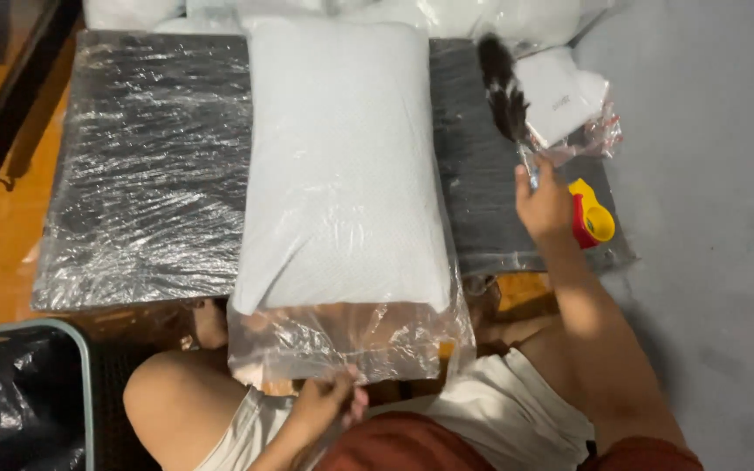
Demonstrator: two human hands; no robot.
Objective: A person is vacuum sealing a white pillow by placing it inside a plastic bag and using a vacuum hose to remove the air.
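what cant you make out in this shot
Head view only:
- Right hand: it hides the handle of the duster, so the grip is unclear.
- Tape dispenser: partly behind the right hand.
- Left hand: fingers at the open end of the pillow bag; the hold is blurred.
- Bin: cut off by the left and bottom edges.
- White packs: cut off by the top edge.

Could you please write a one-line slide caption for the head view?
Left hand grips the clear bag holding a white pillow; right hand holds a feather duster beside a yellow-and-red tape dispenser.
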